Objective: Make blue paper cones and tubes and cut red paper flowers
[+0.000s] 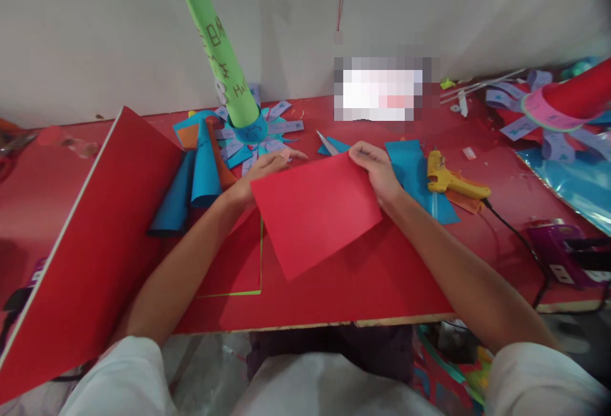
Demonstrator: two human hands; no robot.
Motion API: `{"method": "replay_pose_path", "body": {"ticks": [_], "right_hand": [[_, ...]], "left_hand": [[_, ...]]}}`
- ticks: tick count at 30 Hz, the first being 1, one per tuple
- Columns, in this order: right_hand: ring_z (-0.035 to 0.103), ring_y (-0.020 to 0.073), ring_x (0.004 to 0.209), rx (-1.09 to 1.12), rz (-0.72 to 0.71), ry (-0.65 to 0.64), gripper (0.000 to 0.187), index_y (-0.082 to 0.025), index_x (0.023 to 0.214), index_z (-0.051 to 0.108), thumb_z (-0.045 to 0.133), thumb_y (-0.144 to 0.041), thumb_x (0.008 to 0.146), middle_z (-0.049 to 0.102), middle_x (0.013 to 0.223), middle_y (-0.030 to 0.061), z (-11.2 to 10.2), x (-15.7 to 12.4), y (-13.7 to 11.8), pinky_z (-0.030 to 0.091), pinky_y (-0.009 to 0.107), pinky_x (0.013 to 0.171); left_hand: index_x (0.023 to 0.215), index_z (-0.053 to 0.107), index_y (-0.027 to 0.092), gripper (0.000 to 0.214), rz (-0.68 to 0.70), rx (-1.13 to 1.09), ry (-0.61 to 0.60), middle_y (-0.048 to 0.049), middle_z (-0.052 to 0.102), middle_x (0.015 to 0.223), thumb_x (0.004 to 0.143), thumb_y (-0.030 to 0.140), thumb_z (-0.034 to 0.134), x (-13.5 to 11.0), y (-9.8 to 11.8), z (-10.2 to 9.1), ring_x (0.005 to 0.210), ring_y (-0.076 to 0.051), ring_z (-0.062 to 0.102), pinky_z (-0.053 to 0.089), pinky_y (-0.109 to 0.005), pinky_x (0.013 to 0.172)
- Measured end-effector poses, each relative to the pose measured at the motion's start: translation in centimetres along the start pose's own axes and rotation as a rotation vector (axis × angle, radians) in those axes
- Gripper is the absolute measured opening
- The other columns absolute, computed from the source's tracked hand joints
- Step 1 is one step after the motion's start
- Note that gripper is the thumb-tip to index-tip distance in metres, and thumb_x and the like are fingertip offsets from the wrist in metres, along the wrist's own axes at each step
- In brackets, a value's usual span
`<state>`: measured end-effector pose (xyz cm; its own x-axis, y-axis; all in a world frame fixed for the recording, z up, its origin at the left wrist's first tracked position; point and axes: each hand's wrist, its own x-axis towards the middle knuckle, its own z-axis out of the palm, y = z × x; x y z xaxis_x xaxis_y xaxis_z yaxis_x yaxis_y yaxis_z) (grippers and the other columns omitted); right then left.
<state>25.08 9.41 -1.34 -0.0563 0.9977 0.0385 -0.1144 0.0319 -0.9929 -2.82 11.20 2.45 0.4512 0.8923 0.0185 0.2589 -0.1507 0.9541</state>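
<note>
A plain red paper sheet (317, 212) is held up at a tilt above the table. My right hand (375, 168) pinches its upper right edge, thumb on top. My left hand (267, 171) lies behind the upper left corner with fingers stretched out, and the sheet hides part of it. Beneath, a stack of red and green paper (233, 263) rests on the tabletop. Scissors (327, 144) point out just beyond the sheet. Two blue paper cones (205, 168) lie to the left of my left hand.
A green paper tube (214, 47) rises from a blue base with paper strips. A yellow glue gun (453, 182) with a black cord lies on the right near blue paper (405, 152). One large red board (95, 231) leans at the left. A purple device (556, 250) sits far right.
</note>
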Motion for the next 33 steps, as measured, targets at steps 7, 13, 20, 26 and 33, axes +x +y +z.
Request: {"method": "replay_pose_path", "body": {"ticks": [7, 13, 20, 26, 33], "right_hand": [[0.055, 0.0170, 0.070, -0.428, -0.202, -0.377, 0.036, -0.023, 0.080, 0.063, 0.068, -0.054, 0.098, 0.063, 0.075, 0.0007, 1.8, -0.8, -0.1, 0.041, 0.033, 0.067], [0.054, 0.0168, 0.069, -0.484, -0.274, -0.371, 0.028, -0.022, 0.081, 0.067, 0.065, -0.044, 0.099, 0.064, 0.074, 0.0004, 1.4, -0.8, -0.1, 0.040, 0.034, 0.067], [0.053, 0.0172, 0.069, -0.252, -0.210, -0.180, 0.040, -0.023, 0.077, 0.070, 0.076, -0.061, 0.090, 0.063, 0.074, 0.0015, 0.5, 0.1, 0.1, 0.042, 0.034, 0.066], [0.049, 0.0171, 0.067, -0.046, -0.078, 0.045, 0.042, -0.026, 0.075, 0.065, 0.084, -0.063, 0.080, 0.057, 0.072, -0.0002, -0.6, 0.6, 0.1, 0.044, 0.033, 0.064], [0.052, 0.0165, 0.065, 0.078, 0.001, 0.064, 0.042, -0.027, 0.078, 0.061, 0.085, -0.062, 0.081, 0.056, 0.074, -0.0016, -0.6, 0.1, -0.3, 0.048, 0.032, 0.063]], "left_hand": [[0.090, 0.067, 0.017, 0.045, 0.049, 0.200, -0.164, -0.0007, 0.064, 0.079, 0.100, 0.061, 0.058, -0.7, -0.5, 4.2, 0.072, -0.013, 0.055, 0.042, -0.027, 0.067], [0.082, 0.058, 0.019, 0.027, 0.118, 0.311, -0.048, 0.0036, 0.056, 0.070, 0.100, 0.037, 0.053, -1.2, -1.5, 5.8, 0.065, -0.011, 0.047, 0.035, -0.027, 0.066], [0.083, 0.064, 0.018, 0.032, 0.154, 0.356, -0.180, 0.0014, 0.061, 0.070, 0.099, 0.046, 0.060, -0.1, -1.0, 2.0, 0.065, -0.012, 0.052, 0.040, -0.026, 0.064], [0.077, 0.066, 0.020, 0.043, 0.068, 0.221, -0.225, -0.0010, 0.066, 0.070, 0.091, 0.060, 0.073, 0.1, -0.7, -3.6, 0.061, -0.012, 0.060, 0.048, -0.025, 0.060], [0.101, 0.066, 0.029, 0.046, 0.046, -0.237, 0.035, 0.0056, 0.054, 0.056, 0.084, 0.068, 0.082, -0.8, 0.0, -4.2, 0.041, -0.010, 0.049, 0.042, -0.022, 0.040]]}}
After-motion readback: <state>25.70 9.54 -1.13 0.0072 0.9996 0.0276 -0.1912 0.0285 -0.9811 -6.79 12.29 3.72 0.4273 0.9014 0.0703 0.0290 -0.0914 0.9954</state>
